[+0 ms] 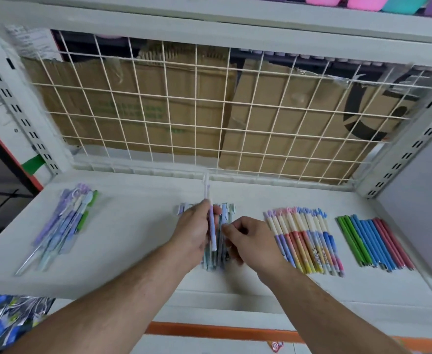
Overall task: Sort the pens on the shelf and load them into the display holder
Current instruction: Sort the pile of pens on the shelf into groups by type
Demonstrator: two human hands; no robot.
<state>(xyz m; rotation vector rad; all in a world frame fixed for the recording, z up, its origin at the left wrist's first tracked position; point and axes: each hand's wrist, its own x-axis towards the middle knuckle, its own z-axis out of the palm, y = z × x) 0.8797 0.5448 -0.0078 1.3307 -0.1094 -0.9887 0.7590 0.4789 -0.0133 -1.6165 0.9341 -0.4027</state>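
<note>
On the white shelf (138,233) lie several groups of pens. My left hand (193,229) grips a pale lilac and white pen (211,233), held lengthwise above the middle pile of bluish pens (222,241). My right hand (250,238) hovers just to its right, fingers curled and pinching at a pen in that same pile. A loose heap of purple, blue and green pens (66,223) lies at the left. A neat row of pastel patterned pens (304,241) sits right of centre. Green, blue and red plain pens (374,241) lie lined up at the far right. No display holder shows.
A white wire grid (197,111) closes the shelf's back, with brown cardboard (158,103) behind it. Slotted uprights stand at both sides. A grey panel (419,200) borders the right. Coloured cases sit on the shelf above. Packaged goods (8,320) lie below left.
</note>
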